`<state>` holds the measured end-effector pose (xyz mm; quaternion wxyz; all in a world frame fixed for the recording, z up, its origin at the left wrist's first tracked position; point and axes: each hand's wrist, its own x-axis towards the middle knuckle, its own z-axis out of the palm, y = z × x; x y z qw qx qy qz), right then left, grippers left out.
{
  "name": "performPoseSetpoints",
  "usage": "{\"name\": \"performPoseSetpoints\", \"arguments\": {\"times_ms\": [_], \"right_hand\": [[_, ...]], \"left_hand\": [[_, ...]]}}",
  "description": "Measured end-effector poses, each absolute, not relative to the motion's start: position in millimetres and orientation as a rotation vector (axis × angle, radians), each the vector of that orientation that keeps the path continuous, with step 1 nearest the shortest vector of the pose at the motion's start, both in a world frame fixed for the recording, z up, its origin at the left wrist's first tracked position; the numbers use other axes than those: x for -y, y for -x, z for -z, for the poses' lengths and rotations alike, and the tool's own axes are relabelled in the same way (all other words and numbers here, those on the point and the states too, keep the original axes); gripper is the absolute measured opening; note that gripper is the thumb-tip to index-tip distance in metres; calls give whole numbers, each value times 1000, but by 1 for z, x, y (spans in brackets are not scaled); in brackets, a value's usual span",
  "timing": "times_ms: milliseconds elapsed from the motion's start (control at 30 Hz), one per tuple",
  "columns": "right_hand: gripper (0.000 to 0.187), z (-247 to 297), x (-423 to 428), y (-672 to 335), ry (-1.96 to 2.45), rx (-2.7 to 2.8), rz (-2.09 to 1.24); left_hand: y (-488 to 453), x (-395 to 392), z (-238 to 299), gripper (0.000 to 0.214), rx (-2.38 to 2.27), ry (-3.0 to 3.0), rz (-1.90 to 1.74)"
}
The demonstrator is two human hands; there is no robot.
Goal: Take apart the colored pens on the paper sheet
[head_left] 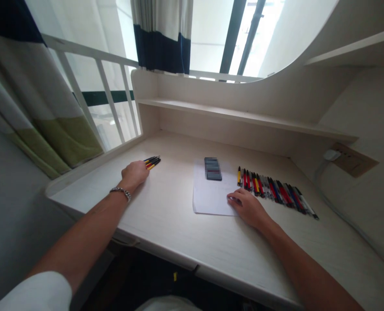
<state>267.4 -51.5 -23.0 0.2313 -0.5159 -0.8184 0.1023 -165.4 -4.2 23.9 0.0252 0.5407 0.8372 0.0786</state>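
Note:
At the left of the desk my left hand (135,173) is closed around a bunch of pens (152,162). Their black, red and yellow ends stick out beyond my fingers, and the rest is hidden in my palm. My right hand (246,206) rests over the right edge of a white sheet of paper (208,198), its fingers curled in. What those fingertips hold, if anything, is too small to tell. Just beyond this hand lies a long row of pens (272,190), side by side, in red, black, yellow, blue and clear.
A dark, pixelated phone-like rectangle (213,168) lies on the paper's upper part. A low shelf (243,115) runs along the back of the white desk (172,194). At right, a white plug (332,154) with a cable sits in a wall socket (355,160). Curtains and a railing stand at left.

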Motion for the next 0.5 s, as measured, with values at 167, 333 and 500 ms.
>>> {"name": "performPoseSetpoints", "arguments": {"times_ms": [167,333,500], "right_hand": [[23,24,50,-269,1398,2253,-285],[22,23,51,-267,1422,2252,-292],[20,19,53,-265,1451,2239,-313]], "left_hand": [[164,5,-28,34,-2589,-1667,-204],[151,5,-34,27,-2452,-1770,-173],[96,0,-38,27,-2018,-2173,-260]]}}
